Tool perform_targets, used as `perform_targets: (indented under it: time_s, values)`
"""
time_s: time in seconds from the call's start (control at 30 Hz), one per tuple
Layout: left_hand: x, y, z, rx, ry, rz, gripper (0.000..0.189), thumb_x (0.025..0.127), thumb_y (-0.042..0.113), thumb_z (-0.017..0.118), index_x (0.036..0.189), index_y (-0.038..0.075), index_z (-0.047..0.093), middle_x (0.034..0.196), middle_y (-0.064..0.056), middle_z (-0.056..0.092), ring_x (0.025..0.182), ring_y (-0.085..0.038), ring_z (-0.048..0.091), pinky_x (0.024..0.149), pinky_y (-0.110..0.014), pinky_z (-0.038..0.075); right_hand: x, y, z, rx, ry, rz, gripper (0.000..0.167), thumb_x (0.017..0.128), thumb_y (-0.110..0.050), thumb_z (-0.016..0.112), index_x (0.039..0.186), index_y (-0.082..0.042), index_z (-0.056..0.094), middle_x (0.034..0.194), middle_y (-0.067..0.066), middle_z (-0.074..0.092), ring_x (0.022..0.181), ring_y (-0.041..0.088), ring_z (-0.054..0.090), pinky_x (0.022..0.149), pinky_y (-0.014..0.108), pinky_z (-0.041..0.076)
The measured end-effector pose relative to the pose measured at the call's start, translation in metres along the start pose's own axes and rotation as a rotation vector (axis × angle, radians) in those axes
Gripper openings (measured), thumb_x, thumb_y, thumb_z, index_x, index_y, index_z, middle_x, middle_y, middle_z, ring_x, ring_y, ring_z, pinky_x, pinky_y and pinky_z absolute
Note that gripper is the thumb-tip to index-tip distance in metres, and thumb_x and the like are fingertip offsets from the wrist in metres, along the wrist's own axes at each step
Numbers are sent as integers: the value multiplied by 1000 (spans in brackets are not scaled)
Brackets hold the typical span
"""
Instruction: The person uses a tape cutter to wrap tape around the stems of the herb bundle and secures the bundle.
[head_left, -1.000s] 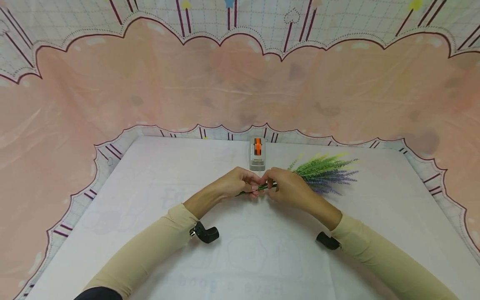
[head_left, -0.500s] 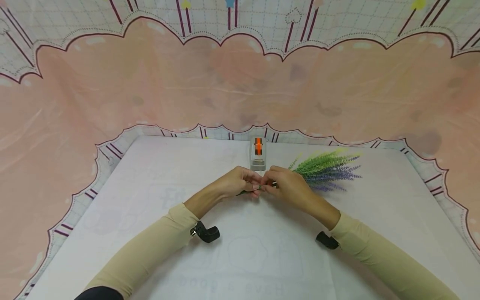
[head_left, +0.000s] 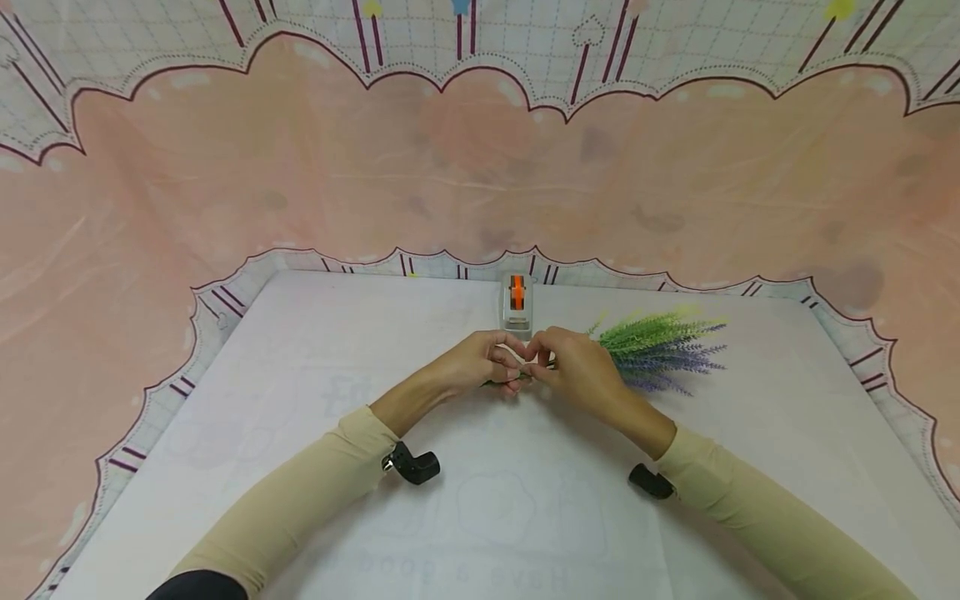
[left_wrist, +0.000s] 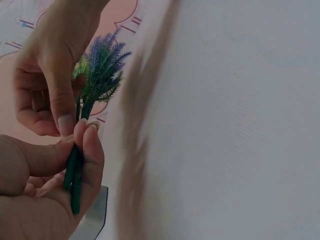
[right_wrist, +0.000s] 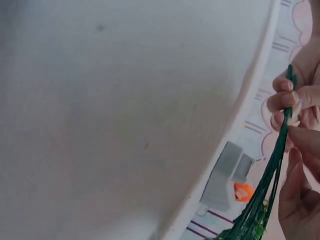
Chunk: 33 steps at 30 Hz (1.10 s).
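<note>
A bunch of artificial lavender (head_left: pixel 663 354), with green and purple flower heads, points right in the head view. My left hand (head_left: pixel 480 364) pinches the lower stems between thumb and fingers. In the left wrist view the green stem ends (left_wrist: pixel 75 185) stick out below that grip. My right hand (head_left: pixel 581 367) pinches at the stems close beside the left fingertips, its thumb (left_wrist: pixel 64 122) lying along them. Seen from the right wrist, the dark green stems (right_wrist: pixel 272 165) fan out toward the flower heads. Whether the right fingers also hold a strip of tape I cannot tell.
A clear tape dispenser (head_left: pixel 517 304) with an orange core stands just beyond the hands, near the far edge of the white table (head_left: pixel 360 317). A pink and white patterned cloth (head_left: pixel 480 183) hangs behind the table. Black wrist cameras (head_left: pixel 415 467) are strapped to both forearms.
The right fingers have shifted slightly around the stems beside the left fingertips. The flower heads have swung a little to the right. The left hand keeps its grip.
</note>
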<state>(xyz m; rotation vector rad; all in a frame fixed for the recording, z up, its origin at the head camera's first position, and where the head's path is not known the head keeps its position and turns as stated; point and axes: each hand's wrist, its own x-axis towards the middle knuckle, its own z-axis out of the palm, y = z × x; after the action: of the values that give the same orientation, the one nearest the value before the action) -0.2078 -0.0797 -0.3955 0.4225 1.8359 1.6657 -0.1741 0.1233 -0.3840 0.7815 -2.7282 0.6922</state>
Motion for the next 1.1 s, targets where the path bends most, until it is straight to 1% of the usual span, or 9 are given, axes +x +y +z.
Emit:
perform_targets:
  time_s: [0.1,0.2,0.33,0.43,0.6,0.7,0.8,0.93,1.1]
  values:
    - [0,0,-1,-9,14,-1,24,93,-17,55,115,-5,55,94,-19,72,74,-17,69,75,-33,60,1,2,0,-38,9,-66,8,87,-15,82,90,-19,75,89,-5,65,82,16,55,65,31,47]
    - [-1,0,-2,-24,27,-6,22,92,-18,56,110,-4,54,94,-21,72,73,-18,70,74,-34,61,1,4,-1,5,-16,-138,11,88,-11,80,93,-19,76,96,-2,66,89,19,58,70,32,48]
    - [-1,1,-4,-22,31,-11,23,93,-17,55,110,-3,50,96,-25,72,71,-17,69,73,-33,60,1,8,-2,109,-73,-213,19,86,-4,80,98,-19,76,100,-2,66,83,16,62,68,30,50]
    - [-1,2,-5,-23,21,-13,24,93,-17,55,112,-3,46,94,-24,72,70,-17,69,72,-32,59,0,9,-2,111,-83,-239,23,84,-4,82,100,-19,76,102,-2,66,80,13,62,67,29,50]
    - [-1,1,-5,-36,10,-22,24,94,-17,54,113,-4,46,89,-18,72,70,-16,69,74,-34,60,-1,10,-5,39,-77,-222,23,82,-9,85,101,-19,76,99,-3,66,76,12,62,64,28,50]
    - [-1,0,-6,-29,4,-21,24,94,-15,55,115,-8,45,97,-24,74,71,-15,69,73,-32,60,-2,14,-7,-22,-84,-209,23,81,-12,86,99,-20,75,95,-3,65,73,13,61,62,29,49]
    - [-2,0,-7,-22,-5,-15,25,95,-15,55,118,-11,47,104,-29,73,71,-15,69,72,-30,59,-2,18,-8,-69,-95,-183,21,81,-14,87,97,-19,74,92,-5,66,75,12,63,64,32,52]
    - [-2,-2,-8,34,-17,1,24,96,-13,55,119,-11,59,105,-26,73,73,-16,70,74,-31,59,-2,22,-8,-81,-128,-129,15,83,-16,85,94,-19,75,89,-7,71,77,11,66,65,34,54]
    - [-2,-5,-8,127,-10,14,21,97,-8,59,115,-12,68,107,-26,73,73,-14,71,75,-31,59,-3,21,-10,-78,-167,-92,10,86,-18,82,95,-20,78,89,-8,73,77,11,67,62,32,52]
